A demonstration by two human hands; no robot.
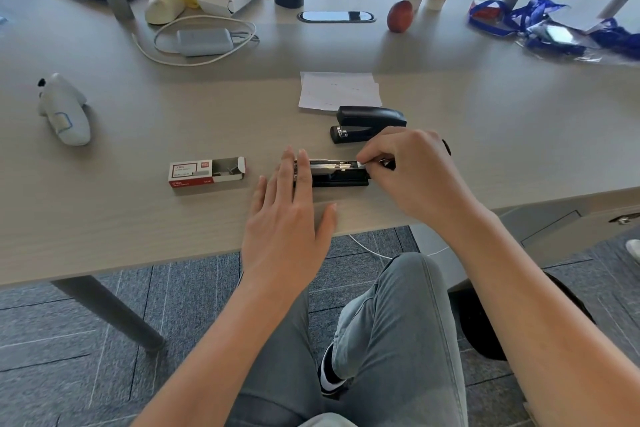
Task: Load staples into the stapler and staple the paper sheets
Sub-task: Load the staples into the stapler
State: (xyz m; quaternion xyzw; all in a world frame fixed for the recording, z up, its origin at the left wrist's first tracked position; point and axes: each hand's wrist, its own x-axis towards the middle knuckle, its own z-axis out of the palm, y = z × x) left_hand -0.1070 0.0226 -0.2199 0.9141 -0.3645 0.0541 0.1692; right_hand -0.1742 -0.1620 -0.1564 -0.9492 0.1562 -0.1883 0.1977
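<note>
An opened black stapler lies near the table's front edge with its metal magazine facing up. My left hand lies flat with fingers apart, its fingertips resting on the stapler's left end. My right hand covers the stapler's right end and pinches a small silver strip of staples against the magazine. A red and white staple box lies open to the left, with staples showing inside. Several white paper sheets lie further back.
A second black stapler stands closed between the paper and my right hand. A white controller lies at the left. At the back are a power bank with cable, an apple, cups and blue lanyards.
</note>
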